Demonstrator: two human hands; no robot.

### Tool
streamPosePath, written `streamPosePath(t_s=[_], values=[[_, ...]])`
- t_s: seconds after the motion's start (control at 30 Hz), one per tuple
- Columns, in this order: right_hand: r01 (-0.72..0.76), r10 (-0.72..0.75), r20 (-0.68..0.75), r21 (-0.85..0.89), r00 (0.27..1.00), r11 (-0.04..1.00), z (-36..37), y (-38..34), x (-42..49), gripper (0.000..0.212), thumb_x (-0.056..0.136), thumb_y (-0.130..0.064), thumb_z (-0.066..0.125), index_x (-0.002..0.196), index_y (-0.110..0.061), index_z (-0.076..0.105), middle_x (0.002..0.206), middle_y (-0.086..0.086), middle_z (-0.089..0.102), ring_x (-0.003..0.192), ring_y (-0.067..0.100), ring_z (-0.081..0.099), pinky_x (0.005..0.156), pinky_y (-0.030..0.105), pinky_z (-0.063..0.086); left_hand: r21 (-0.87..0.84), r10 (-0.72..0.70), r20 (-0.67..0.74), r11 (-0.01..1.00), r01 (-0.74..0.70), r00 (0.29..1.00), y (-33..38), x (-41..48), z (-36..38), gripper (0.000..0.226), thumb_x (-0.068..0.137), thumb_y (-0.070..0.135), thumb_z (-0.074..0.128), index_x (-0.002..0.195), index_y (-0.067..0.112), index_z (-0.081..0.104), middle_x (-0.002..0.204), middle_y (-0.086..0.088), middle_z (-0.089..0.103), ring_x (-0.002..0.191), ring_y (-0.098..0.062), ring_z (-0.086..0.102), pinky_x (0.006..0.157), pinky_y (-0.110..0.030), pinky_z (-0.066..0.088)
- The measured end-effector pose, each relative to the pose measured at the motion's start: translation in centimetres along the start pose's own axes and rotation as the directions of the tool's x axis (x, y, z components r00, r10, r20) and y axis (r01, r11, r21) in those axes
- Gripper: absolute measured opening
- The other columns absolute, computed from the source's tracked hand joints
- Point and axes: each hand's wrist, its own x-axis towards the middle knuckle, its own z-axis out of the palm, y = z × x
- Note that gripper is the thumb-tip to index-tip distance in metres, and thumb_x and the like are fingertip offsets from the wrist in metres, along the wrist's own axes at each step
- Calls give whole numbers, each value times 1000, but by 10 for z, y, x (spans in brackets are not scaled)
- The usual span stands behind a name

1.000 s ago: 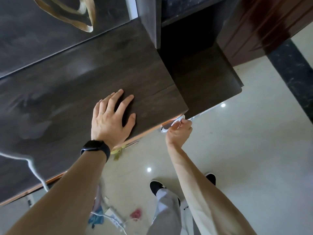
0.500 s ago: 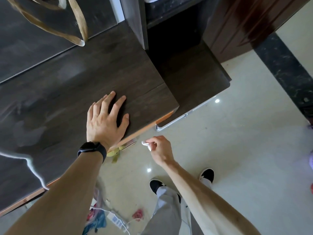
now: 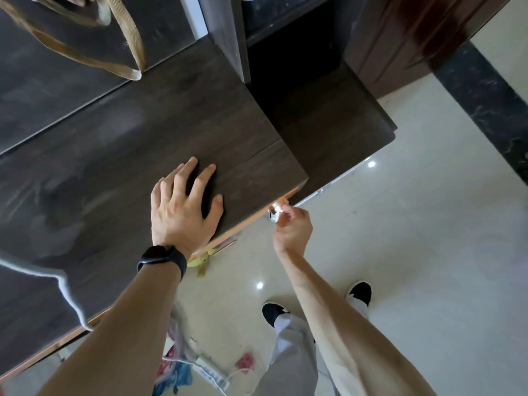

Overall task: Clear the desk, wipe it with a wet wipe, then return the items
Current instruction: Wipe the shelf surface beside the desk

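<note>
The wet wipe [image 3: 275,210] is a small white wad pinched in the right hand [image 3: 291,228], right at the counter's [image 3: 114,155] front edge by its right corner. That edge runs away to the left. The left hand [image 3: 183,207] lies flat and spread on top, holding nothing. The shiny pale floor [image 3: 400,252] is below.

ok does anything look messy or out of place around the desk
Yes. Below the front edge of the desk, a white power strip, a red scrap and bundled cloth lie scattered on the floor. A white cord trails across the desk top.
</note>
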Motion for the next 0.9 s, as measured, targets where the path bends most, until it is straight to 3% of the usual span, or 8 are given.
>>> streamPosePath(t_s=[0.07,0.13,0.23,0.43,0.6,0.77,0.83,0.9], values=[[189,-146,316,-110,937,976,-1,10,-24,22,85,-3,63,96,-16,77,92,-2,68,81,9,62,75,-1,36,-9,-6,8,1000,6,1000,2,0,-1,55,94,47,44,145,27,46,154,-6,39,137,-34,38,114,-52,29],[184,-125,401,-112,907,976,-8,25,-40,22,87,-7,62,98,-21,76,98,-3,71,89,7,64,84,10,47,-8,-13,10,1000,13,1000,4,-1,-3,56,94,47,42,146,27,45,155,-7,39,138,-34,37,114,-53,30],[45,-28,279,-57,960,997,-29,35,-36,21,87,-7,64,96,-23,76,96,-3,70,85,5,64,78,3,45,12,-13,36,1000,13,999,4,1,-6,58,93,49,39,145,26,45,153,-8,41,136,-35,38,113,-53,31],[121,-121,46,12,992,993,-71,25,35,19,88,-9,66,101,-21,73,97,3,63,77,13,62,66,3,45,70,-118,39,991,115,992,29,26,-14,54,84,48,46,126,16,56,131,-13,53,115,-38,47,99,-51,39],[282,-281,30,-32,959,959,-60,11,90,15,87,-10,68,98,-19,74,94,-2,64,84,13,59,69,11,49,-47,-130,-22,991,128,991,102,71,0,49,89,47,48,128,19,55,140,-7,49,126,-32,44,104,-48,34],[636,-500,449,-228,741,737,-57,29,104,39,80,-4,66,115,-22,66,106,1,60,88,22,54,76,28,54,-109,-210,-37,973,205,977,165,102,30,50,89,43,53,135,20,53,151,-5,43,140,-27,37,115,-49,30],[740,-568,522,-206,637,641,-72,39,123,51,78,-3,59,122,-28,63,108,-1,58,88,23,52,73,29,53,-96,-270,-13,959,268,963,172,104,35,48,89,38,54,133,19,55,151,-4,43,144,-26,32,118,-50,25],[761,-579,538,-204,613,616,-96,49,159,60,76,-3,51,128,-32,59,108,-1,57,85,24,51,72,29,52,-82,-298,-3,952,296,955,174,105,34,46,88,34,53,131,18,57,150,-3,44,145,-25,30,119,-50,23]])
